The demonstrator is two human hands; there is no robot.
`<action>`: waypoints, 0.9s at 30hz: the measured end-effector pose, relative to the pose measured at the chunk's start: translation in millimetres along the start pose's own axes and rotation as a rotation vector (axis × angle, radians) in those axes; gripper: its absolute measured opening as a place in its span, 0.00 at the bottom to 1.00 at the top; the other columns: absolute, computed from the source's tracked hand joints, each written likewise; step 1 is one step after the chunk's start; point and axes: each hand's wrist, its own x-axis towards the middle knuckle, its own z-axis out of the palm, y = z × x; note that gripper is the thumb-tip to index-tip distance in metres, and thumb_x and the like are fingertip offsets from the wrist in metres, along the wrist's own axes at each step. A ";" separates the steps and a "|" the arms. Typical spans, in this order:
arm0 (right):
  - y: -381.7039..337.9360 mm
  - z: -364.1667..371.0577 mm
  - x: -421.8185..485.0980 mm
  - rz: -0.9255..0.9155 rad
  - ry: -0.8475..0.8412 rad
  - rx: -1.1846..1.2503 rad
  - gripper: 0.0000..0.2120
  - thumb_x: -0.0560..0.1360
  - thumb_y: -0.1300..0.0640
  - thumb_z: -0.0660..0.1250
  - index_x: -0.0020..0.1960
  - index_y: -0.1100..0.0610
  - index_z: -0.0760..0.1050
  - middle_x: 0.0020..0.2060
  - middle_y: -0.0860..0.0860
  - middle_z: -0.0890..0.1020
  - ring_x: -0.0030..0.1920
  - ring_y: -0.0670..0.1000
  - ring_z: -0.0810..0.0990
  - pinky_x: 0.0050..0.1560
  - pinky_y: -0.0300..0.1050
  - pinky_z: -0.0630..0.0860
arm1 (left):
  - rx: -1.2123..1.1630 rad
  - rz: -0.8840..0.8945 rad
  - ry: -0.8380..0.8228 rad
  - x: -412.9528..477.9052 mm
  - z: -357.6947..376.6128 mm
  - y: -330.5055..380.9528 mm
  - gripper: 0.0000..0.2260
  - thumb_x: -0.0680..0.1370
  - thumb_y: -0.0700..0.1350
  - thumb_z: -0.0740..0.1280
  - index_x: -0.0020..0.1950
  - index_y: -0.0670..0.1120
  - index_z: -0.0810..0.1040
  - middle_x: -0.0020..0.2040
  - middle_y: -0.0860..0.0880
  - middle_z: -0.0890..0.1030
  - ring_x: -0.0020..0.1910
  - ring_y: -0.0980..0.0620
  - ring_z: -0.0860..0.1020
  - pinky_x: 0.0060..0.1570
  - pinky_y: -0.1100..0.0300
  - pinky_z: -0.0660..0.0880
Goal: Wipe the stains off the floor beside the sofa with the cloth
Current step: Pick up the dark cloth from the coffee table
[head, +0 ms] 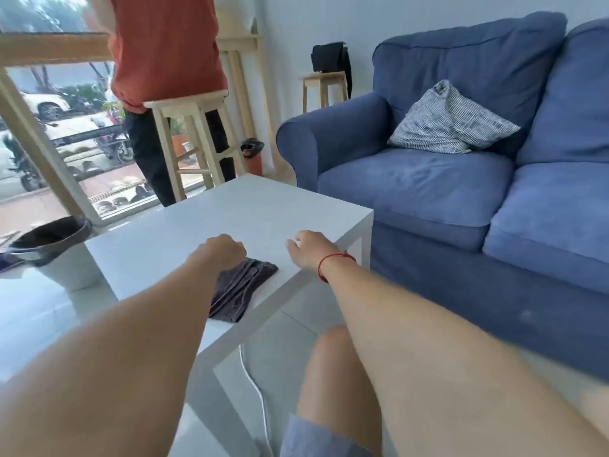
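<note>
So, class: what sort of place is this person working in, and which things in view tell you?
Most likely a home living room: a blue fabric sofa with a striped cushion, a low white rectangular coffee table, and a large window facing a street.

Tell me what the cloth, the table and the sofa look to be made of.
Cloth: dark grey soft fabric, ribbed and crumpled, probably towelling. Table: smooth matt white board, likely laminate, judging by its flat, sharp edges. Sofa: blue woven upholstery, matt, with creases and faint marks.

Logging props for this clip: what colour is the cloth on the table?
The cloth is dark grey-brown, lying by the left hand in the head view.
</note>
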 end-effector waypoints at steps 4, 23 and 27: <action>-24.6 32.9 -4.0 0.013 -0.020 -0.117 0.29 0.78 0.37 0.52 0.62 0.60 0.75 0.60 0.59 0.78 0.59 0.60 0.76 0.58 0.52 0.71 | 0.007 -0.084 0.002 5.1 7.0 -32.9 0.20 0.78 0.48 0.55 0.66 0.37 0.69 0.64 0.37 0.73 0.62 0.37 0.72 0.62 0.48 0.70; -9.5 12.1 8.3 0.336 0.244 0.775 0.18 0.77 0.60 0.62 0.65 0.61 0.65 0.64 0.59 0.75 0.62 0.60 0.75 0.57 0.46 0.71 | -0.471 0.089 -0.033 -11.0 11.0 38.8 0.23 0.76 0.51 0.59 0.66 0.38 0.68 0.59 0.39 0.76 0.56 0.39 0.75 0.59 0.46 0.73; 44.1 -34.3 -7.1 0.394 0.456 0.829 0.20 0.74 0.58 0.68 0.63 0.60 0.67 0.61 0.58 0.77 0.60 0.59 0.77 0.59 0.46 0.72 | -0.634 0.225 -0.045 -27.3 18.5 110.3 0.25 0.74 0.52 0.62 0.65 0.38 0.69 0.59 0.41 0.76 0.55 0.41 0.75 0.58 0.48 0.74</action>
